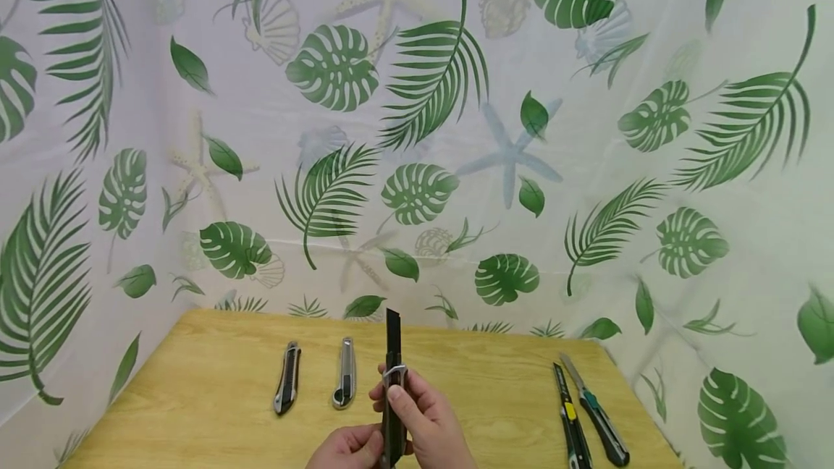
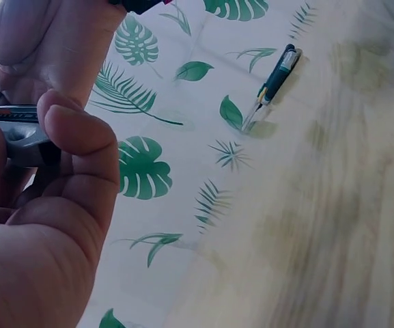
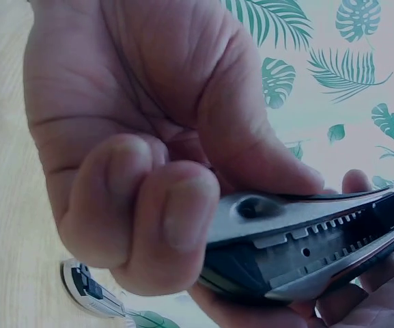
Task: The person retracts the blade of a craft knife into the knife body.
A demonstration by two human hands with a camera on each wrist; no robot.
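Observation:
Both hands hold one utility knife upright in front of me, its black blade pointing up past a silver collar. Low on the handle, my left hand pinches it between thumb and fingers. My right hand grips higher up, thumb lying along the body just below the collar. The left wrist view catches the knife's dark grey end between thumb and curled finger. From the right wrist, the metal body shows a toothed slot, with fingers at both ends; part of the handle is hidden by them.
Two silver-and-dark utility knives, one further left and one nearer the hands, lie on the wooden table. On the right lie a black-and-yellow cutter and a green-and-black one. A leaf-print curtain stands behind.

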